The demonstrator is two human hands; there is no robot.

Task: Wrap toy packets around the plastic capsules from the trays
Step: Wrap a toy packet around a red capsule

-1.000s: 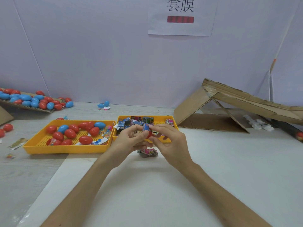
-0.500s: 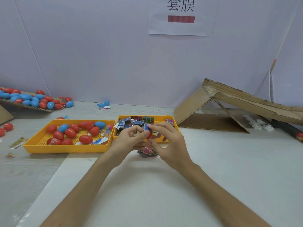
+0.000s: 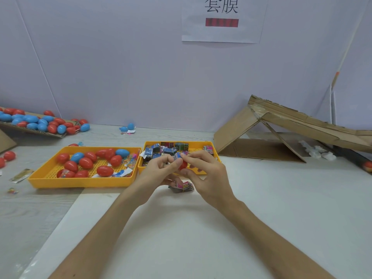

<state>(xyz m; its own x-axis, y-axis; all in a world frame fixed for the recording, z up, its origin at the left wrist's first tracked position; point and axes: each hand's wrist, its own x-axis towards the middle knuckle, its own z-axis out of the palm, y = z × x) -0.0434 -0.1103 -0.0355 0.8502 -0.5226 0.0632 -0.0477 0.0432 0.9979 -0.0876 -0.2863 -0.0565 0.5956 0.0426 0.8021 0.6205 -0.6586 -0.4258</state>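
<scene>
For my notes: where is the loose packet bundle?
Head view, centre: the packet bundle lies below the left hand and right hand, before the packet tray.

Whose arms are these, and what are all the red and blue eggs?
They belong to a person wearing a camera on their head, so you see what they see. The eggs are plastic capsules. The left hand and right hand together pinch a red capsule with a small printed packet against it. The left yellow tray holds many of them; the right yellow tray holds toy packets. A packet bundle lies on the table under the hands. Folded cardboard stands at the right.
</scene>
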